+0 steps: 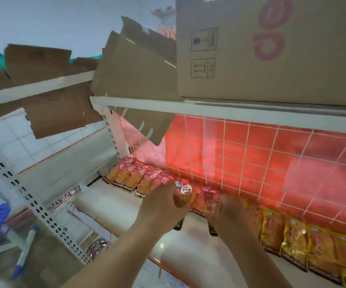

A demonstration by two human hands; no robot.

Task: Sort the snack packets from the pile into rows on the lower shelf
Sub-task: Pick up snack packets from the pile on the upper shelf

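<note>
A row of red-orange snack packets [134, 176] lies along the back of the lower shelf [114, 202], against a red wire grid. Yellow packets [292, 235] continue the row at the right. My left hand [163, 206] grips a red packet [182, 196] at the middle of the row. Just to its right, my right hand [228, 215] holds another red packet [210, 201]. Both packets' black lower ends show below my hands. The frame is motion-blurred.
A big cardboard box [272, 48] with red lettering sits on the upper shelf [209, 110]. Torn cardboard flaps [126, 75] hang at the left. White perforated uprights [33, 202] frame the shelf. Blue objects and a pen lie at the lower left.
</note>
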